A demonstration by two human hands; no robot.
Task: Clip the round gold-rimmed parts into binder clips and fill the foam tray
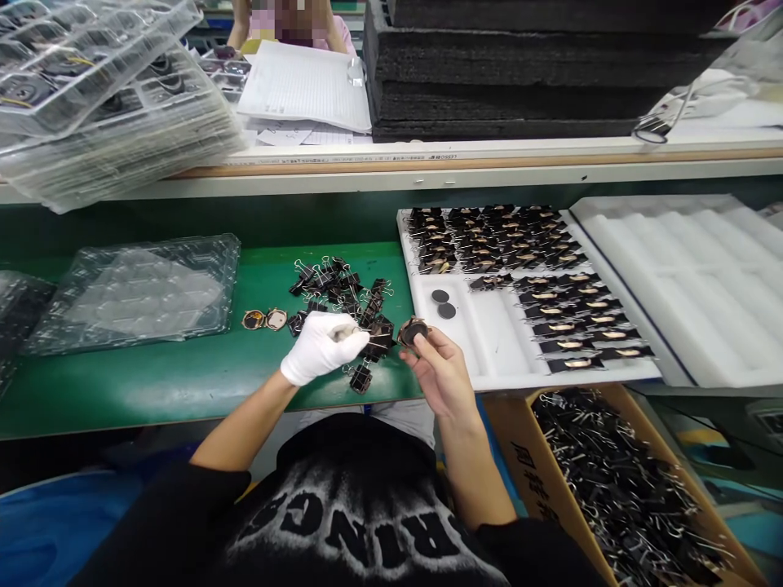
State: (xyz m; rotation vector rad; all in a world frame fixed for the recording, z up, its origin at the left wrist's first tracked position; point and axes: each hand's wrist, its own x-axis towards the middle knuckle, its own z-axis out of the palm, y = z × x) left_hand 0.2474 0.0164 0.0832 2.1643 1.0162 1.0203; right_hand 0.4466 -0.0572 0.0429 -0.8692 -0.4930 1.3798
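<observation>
My left hand [324, 346], in a white glove, is closed on a black binder clip [379, 336] by its wire handle. Bare, my right hand [441, 363] pinches a round watch case [412, 329] with a dark disc on its face, close to the right of that clip. A pile of loose binder clips [333, 281] lies on the green table just beyond the glove. Left of the pile, two round watch parts [264, 319] with gold rims rest side by side. Two dark discs [444, 303] lie on the white foam tray [489, 322].
Rows of clipped parts [498, 236] fill much of the foam tray; another white tray [691, 285] adjoins it. A clear plastic tray [140, 293] lies left. Below right stands a cardboard box of clips [617, 481]. Black foam [519, 73] sits on the shelf, with a person behind.
</observation>
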